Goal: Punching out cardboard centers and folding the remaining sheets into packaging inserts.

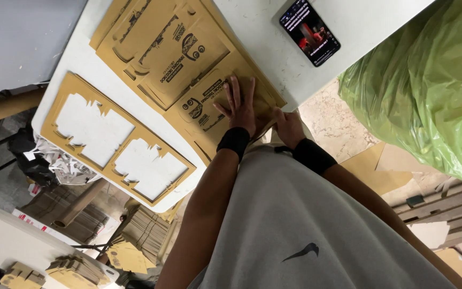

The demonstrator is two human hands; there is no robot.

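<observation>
A stack of brown die-cut cardboard sheets [177, 53] with black printing lies on a white table [274, 59]. My left hand [240, 107] presses flat on the top sheet near the table's edge, fingers spread, a black wristband on the wrist. Just to its right, my right hand [287, 126] curls over the edge of the same sheet where it overhangs the table. It also wears a black wristband. My grey shirt fills the lower part of the view.
A brown cardboard frame [68, 91] with two cut-out openings lies on the table's left part. A phone [309, 32] with a lit screen rests at the far side. A bulging green plastic bag [429, 91] stands right. Cardboard tubes [6, 106], paper scraps and cardboard stacks [145, 230] crowd the floor.
</observation>
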